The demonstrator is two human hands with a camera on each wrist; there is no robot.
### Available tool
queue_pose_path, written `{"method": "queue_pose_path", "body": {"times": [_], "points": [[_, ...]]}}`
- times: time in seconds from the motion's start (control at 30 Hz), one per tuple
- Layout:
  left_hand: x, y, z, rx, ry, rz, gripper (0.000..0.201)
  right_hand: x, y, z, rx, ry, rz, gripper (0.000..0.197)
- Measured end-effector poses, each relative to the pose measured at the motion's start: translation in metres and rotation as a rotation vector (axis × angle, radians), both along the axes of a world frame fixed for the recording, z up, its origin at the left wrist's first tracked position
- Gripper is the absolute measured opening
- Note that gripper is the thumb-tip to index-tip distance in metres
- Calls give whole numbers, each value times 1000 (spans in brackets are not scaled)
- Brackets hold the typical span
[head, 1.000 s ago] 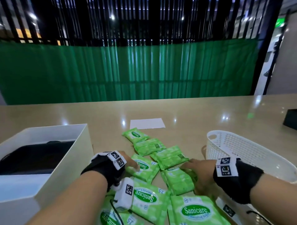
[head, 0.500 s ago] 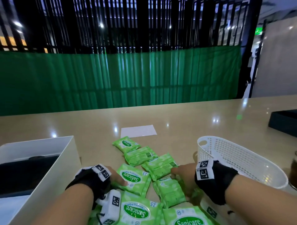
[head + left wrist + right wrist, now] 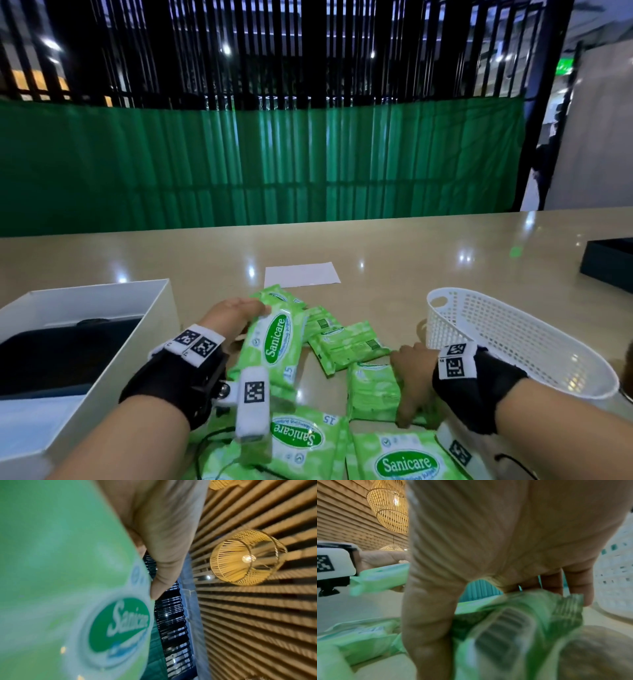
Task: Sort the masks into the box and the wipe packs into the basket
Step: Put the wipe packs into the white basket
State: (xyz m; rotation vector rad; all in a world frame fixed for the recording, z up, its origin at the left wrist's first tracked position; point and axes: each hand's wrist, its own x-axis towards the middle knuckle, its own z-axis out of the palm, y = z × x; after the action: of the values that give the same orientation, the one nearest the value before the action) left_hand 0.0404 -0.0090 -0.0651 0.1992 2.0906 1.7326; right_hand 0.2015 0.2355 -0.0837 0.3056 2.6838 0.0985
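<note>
My left hand [image 3: 236,313] holds a green Sanicare wipe pack [image 3: 274,346] lifted off the table and tilted; in the left wrist view the thumb [image 3: 163,561] presses on that pack [image 3: 68,588]. My right hand [image 3: 411,387] grips another green wipe pack [image 3: 373,390] lying by the white basket [image 3: 534,346]; the right wrist view shows thumb and fingers [image 3: 576,585] curled round this pack [image 3: 513,622]. Several more wipe packs [image 3: 346,342] lie between my hands. The white box [image 3: 99,298] at left holds black masks [image 3: 61,356].
A white sheet of paper [image 3: 301,274] lies beyond the packs. A dark box [image 3: 609,263] sits at the far right table edge. The beige table [image 3: 171,260] runs back to a green curtain. Wrist-worn marker units hang near the packs.
My left hand has taken hold of a wipe pack and raised it off the table. My right hand has closed round the pack near the basket. The head view tilted upward.
</note>
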Motion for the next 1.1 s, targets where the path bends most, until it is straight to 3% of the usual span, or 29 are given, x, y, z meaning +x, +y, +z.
{"method": "queue_pose_path", "body": {"times": [0.03,0.1,0.27,0.4,0.53,0.77,0.87,0.97,1.1], "points": [[4,0,-1,16,-68,-15,45,1,2,0,11,11,-7,82],[9,2,-8,102,-221,-6,35,4,5,3,34,41,-9,88],[19,12,-28,104,-355,-34,30,6,11,13,33,91,3,90],[32,16,-45,72,-429,-16,37,6,13,14,-11,94,-41,87],[35,18,-68,9,-427,31,29,6,14,10,-35,107,-90,84],[51,7,-53,-18,-437,-143,40,9,20,-1,-74,101,-157,77],[48,1,-41,114,-437,-123,51,10,22,4,-125,145,-139,60],[44,-3,-21,390,-466,-43,26,11,27,13,-212,254,-145,30],[47,-9,6,522,-454,-48,29,16,29,19,-299,442,-163,27]]}}
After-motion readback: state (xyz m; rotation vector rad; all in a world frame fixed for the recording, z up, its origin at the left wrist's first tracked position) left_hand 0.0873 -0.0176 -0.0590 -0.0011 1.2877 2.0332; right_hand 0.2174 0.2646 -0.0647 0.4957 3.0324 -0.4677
